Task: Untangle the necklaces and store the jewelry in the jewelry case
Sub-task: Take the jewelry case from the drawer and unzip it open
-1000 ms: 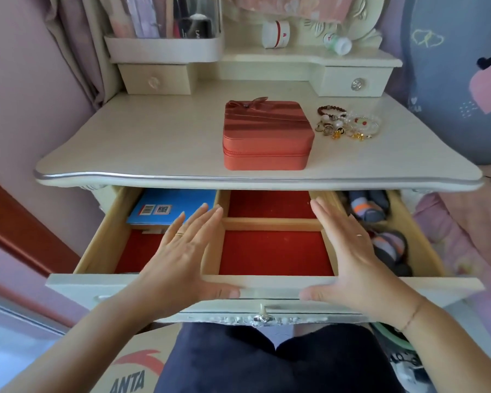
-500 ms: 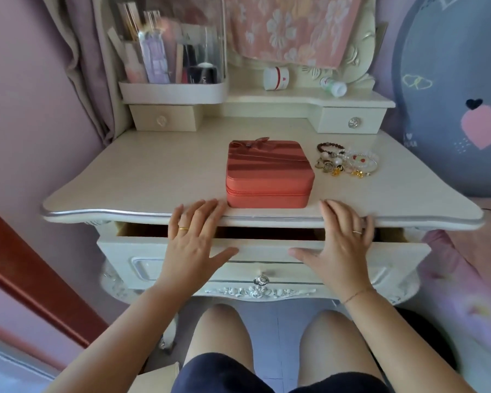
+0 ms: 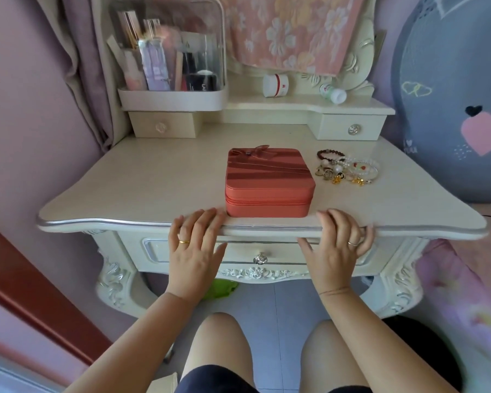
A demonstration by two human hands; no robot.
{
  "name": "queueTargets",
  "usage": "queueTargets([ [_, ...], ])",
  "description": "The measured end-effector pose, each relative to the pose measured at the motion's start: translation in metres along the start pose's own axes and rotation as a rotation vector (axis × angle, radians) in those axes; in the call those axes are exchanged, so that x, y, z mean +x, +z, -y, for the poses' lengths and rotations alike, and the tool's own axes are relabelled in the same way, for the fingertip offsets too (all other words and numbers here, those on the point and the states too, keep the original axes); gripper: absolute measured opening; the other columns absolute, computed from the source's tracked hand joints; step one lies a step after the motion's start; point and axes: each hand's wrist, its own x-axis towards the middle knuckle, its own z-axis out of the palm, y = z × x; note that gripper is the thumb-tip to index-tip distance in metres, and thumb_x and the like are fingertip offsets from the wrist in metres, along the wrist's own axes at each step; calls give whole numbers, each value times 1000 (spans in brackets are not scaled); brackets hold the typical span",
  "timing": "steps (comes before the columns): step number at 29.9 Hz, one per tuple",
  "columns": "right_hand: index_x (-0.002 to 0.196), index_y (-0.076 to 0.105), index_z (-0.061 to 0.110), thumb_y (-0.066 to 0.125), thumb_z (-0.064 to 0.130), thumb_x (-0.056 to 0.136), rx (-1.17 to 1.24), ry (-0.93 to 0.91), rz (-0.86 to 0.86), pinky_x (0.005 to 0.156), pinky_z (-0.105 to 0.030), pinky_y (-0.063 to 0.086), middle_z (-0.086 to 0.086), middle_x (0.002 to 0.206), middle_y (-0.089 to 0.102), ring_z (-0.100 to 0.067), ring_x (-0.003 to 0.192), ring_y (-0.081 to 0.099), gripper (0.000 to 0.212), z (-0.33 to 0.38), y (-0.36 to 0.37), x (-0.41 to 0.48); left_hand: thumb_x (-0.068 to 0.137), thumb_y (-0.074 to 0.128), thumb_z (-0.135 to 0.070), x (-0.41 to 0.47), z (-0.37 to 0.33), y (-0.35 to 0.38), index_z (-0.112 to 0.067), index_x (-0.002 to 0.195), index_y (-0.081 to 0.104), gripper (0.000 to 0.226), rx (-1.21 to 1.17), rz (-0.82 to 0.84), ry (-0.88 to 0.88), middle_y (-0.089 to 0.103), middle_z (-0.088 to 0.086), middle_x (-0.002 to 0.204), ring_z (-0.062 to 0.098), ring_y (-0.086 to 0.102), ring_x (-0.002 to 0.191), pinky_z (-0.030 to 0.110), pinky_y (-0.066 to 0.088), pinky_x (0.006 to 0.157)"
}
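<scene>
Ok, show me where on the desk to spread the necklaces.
Widest patch: desk left of the case, to the left edge. Also the strip behind the case, and the front right corner, this side of the jewelry pile. Crowded: right of the case, and the front edge where the left hand and right hand rest.

The jewelry case (image 3: 270,180) at centre is zipped, so its inside is hidden. Just right of it, the jewelry pile (image 3: 347,170) is too small and tangled to tell one strand from another; it looks like beads, pearls and gold charms. In the upper left, the bottles in the organizer (image 3: 170,58) blur behind its clear lid. The floral cloth (image 3: 289,29) is cut by the top edge. The left hand (image 3: 194,251) and right hand (image 3: 336,248) cover parts of the drawer front (image 3: 264,251). A green object (image 3: 224,287) below is mostly hidden beside the left wrist. Both forearms run off the bottom edge.
</scene>
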Motion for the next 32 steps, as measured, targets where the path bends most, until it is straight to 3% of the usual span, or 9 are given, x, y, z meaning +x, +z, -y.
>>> queueTargets([
  [5,117,51,15,90,27,51,-6,3,-9,112,-52,12,-5,121,48,-26,116,44,77,1,1,1,80,74,-27,0,-1,-3,-12,136,48,63,-24,13,-6,50,5,134,26,44,126,48,25,114],
  [9,124,49,13,73,49,71,125,41,56,114,-52,8,-7,127,53,-25,122,45,69,4,-16,2,90,53,-49,8,-8,-16,-13,130,56,54,-140,88,-115,57,3,127,26,49,121,44,23,113],
  [13,141,35,10,42,62,87,420,123,239,117,-51,10,-9,143,43,-21,135,36,75,17,-44,18,94,33,-61,34,-14,-39,-18,140,43,64,-475,227,-363,49,-2,137,16,40,127,27,20,110],
  [18,150,20,29,42,60,89,863,191,421,116,-27,17,7,157,16,-2,145,10,71,48,-64,59,85,34,-70,77,-34,-57,-35,150,24,75,-992,424,-697,35,-27,145,-2,30,137,20,24,114],
  [23,132,48,29,45,60,80,974,338,500,108,-16,14,10,144,19,12,132,16,61,50,-47,85,86,37,-65,89,-64,-71,-48,136,40,53,-1200,375,-727,50,-35,128,-25,39,118,1,30,93],
  [25,120,55,28,49,56,85,1018,377,507,104,-6,16,7,136,28,26,116,23,44,37,-38,100,85,37,-64,85,-73,-77,-49,133,43,50,-1226,398,-713,50,-36,126,-29,37,115,-4,29,89],
  [27,110,59,30,55,42,91,1017,378,554,96,2,19,1,133,39,20,114,31,23,22,-29,112,85,39,-63,84,-71,-75,-41,131,50,53,-1232,416,-726,53,-29,128,-25,42,115,-3,31,88],
  [30,108,58,36,61,32,91,1045,379,659,105,-21,25,5,134,46,-6,130,35,18,6,-18,118,96,44,-49,99,-44,-54,-36,116,60,29,-1209,319,-847,60,-18,120,-6,54,112,12,37,88],
  [32,108,59,39,62,31,91,1080,403,703,106,-30,30,8,132,49,-9,128,41,19,2,-16,121,101,44,-35,114,-18,-32,-30,127,56,29,-1158,314,-905,54,-13,130,3,51,118,17,34,95],
])
